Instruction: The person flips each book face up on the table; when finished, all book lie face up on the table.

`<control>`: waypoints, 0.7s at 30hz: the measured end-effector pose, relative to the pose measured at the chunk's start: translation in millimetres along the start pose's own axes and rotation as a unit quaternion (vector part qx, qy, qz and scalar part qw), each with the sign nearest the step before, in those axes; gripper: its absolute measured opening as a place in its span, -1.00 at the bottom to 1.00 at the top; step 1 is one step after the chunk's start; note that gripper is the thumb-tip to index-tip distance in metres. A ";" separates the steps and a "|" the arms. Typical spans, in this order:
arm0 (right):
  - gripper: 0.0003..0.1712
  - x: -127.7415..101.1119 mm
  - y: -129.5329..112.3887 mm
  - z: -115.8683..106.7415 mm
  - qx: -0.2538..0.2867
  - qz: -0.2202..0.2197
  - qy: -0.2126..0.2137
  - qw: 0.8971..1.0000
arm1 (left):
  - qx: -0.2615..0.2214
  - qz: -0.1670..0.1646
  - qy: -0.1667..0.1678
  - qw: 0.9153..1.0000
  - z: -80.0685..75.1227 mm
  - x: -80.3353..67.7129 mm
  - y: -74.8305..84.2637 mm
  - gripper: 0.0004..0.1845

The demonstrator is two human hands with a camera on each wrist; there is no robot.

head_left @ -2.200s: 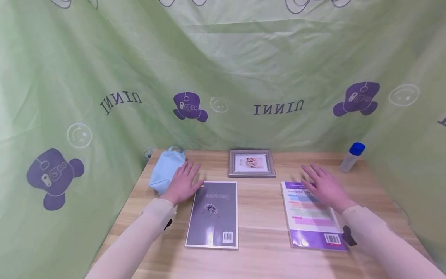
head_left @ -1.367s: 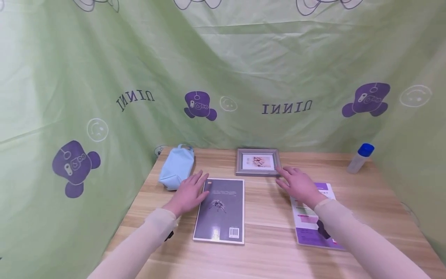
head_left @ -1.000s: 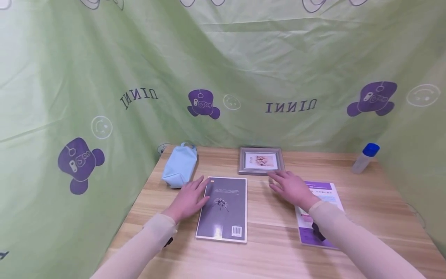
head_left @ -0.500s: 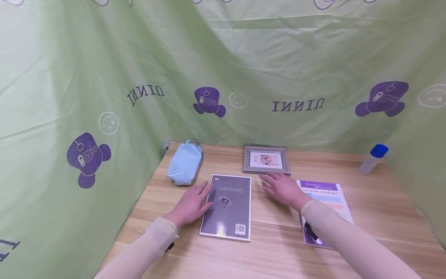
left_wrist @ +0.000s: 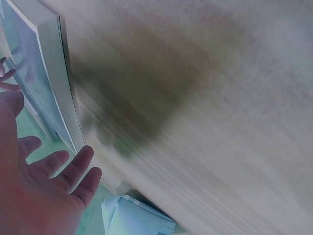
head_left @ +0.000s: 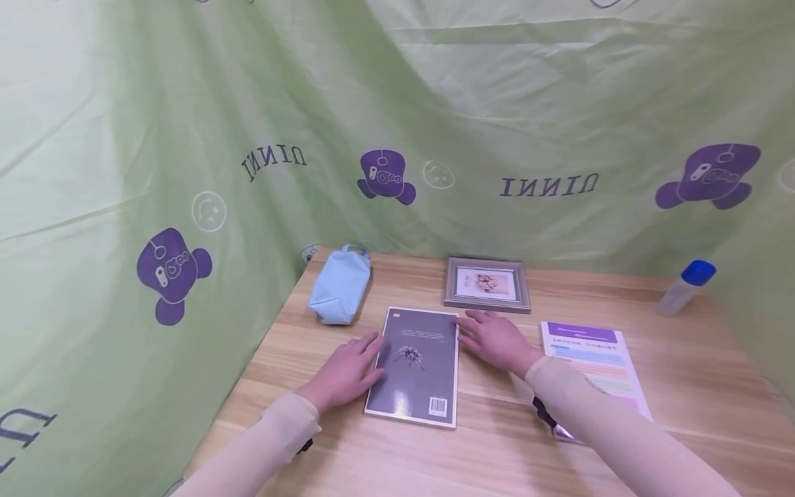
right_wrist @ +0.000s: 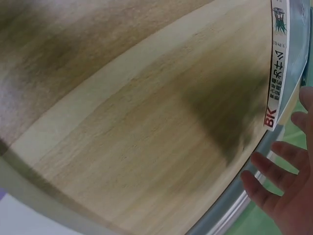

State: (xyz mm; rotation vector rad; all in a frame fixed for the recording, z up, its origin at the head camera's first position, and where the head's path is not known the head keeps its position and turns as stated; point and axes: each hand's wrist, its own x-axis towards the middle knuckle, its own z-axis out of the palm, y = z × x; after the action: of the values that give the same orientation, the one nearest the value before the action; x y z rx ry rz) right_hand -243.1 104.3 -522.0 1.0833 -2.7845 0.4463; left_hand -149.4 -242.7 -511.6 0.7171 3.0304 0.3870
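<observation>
A dark grey book [head_left: 404,383] with a spider picture and a barcode lies flat on the wooden table, between both hands. My left hand [head_left: 344,373] hovers by its left edge, fingertips overlapping that edge in the head view. At the upper right corner is my right hand [head_left: 497,339], fingers loosely extended. Whether either hand touches the book cannot be told. The left wrist view has the left hand [left_wrist: 49,196] beside the page edges of the book [left_wrist: 61,63]. In the right wrist view, the right hand [right_wrist: 288,191] is near the printed spine [right_wrist: 278,73]. Neither hand holds anything.
A light blue pouch [head_left: 341,284] stands at the back left. Behind the book lies a grey picture frame [head_left: 456,301]. A purple and white book [head_left: 593,355] is partly under the right forearm. A blue-capped bottle [head_left: 680,293] stands back right, before a green curtain [head_left: 447,90].
My right hand has moved left from above the purple and white book to the spider book's right edge. The left hand stays by its left edge. The head view has shifted left.
</observation>
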 end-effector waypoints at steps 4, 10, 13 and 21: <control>-0.46 3.8 -2.1 0.8 0.004 0.001 -0.004 1.000 | 0.002 0.008 -0.001 1.000 3.2 -2.5 1.4 -0.28; -0.44 9.3 -7.8 3.5 0.009 0.006 -0.019 1.000 | 0.016 0.023 -0.022 0.999 7.9 -10.7 5.8 -0.27; -0.41 12.8 -10.8 6.1 0.013 0.010 -0.031 0.999 | 0.026 0.036 -0.032 0.999 11.0 -17.0 9.8 -0.26; -0.44 22.7 -11.8 15.6 0.003 0.003 -0.029 1.000 | 0.040 0.047 -0.035 0.998 22.2 -32.9 15.8 -0.26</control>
State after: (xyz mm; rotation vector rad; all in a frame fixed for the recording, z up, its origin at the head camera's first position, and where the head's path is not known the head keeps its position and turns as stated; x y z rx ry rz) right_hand -251.9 76.6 -529.2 1.1069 -2.8384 0.4296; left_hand -111.7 -238.3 -531.1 0.8597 2.9684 0.2379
